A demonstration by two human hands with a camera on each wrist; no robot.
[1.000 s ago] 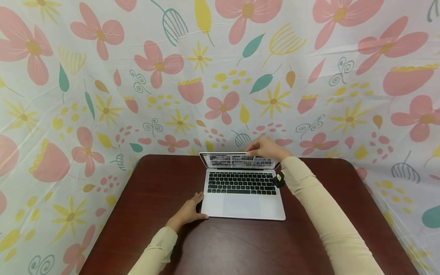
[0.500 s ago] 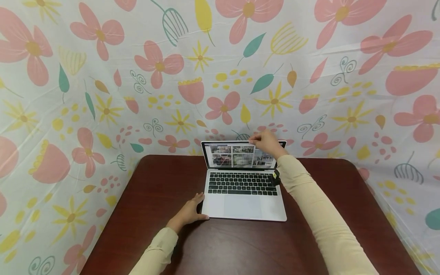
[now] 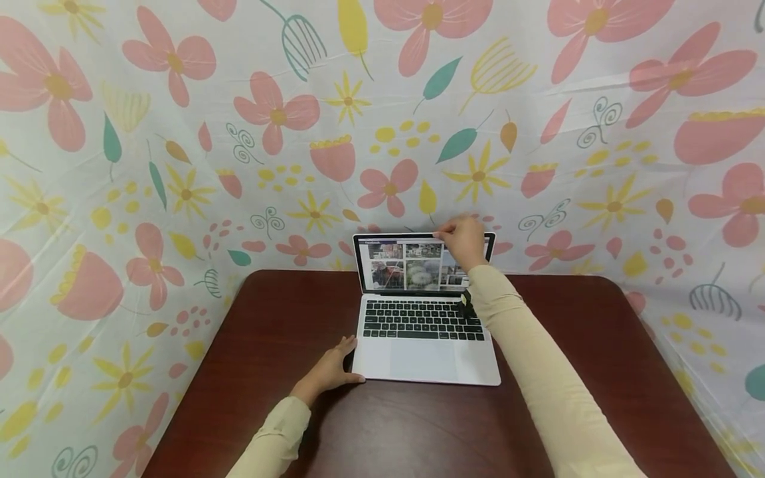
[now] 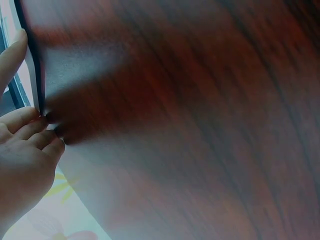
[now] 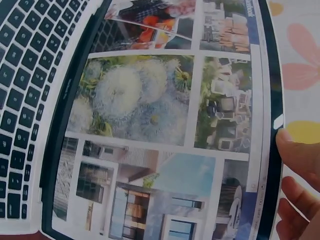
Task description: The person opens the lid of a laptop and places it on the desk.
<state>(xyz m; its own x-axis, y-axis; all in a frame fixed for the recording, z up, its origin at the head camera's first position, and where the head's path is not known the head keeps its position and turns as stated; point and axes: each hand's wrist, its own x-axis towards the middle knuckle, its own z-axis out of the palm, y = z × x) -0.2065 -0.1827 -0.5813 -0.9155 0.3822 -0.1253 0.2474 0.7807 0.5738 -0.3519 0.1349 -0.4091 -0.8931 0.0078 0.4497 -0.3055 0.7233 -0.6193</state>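
A silver laptop (image 3: pixel 418 362) lies on the table with its lid raised and its screen (image 3: pixel 399 265) lit with a page of photos. With thumb and fingers, my right hand (image 3: pixel 466 240) pinches the top edge of the lid. In the right wrist view, the thumb (image 5: pixel 295 150) rests at the lid's rim (image 5: pixel 276 75) and the other fingers are partly behind it. My left hand (image 3: pixel 327 368) touches the front left corner of the base, fingers along its left side and thumb at the front edge. The left wrist view shows that hand (image 4: pixel 25 155) against the laptop's edge (image 4: pixel 37 80).
The dark red-brown wooden table (image 3: pixel 281 312) has rounded far corners. Right behind it hangs a white cloth (image 3: pixel 197 166) printed with flowers, close to the lid. A small black device (image 3: pixel 466 304) sits at my right wrist, over the keyboard.
My right hand has swung the lid up and back, from a low tilt to nearly upright, and the screen now shows clearly. The left hand has stayed at the base's corner.
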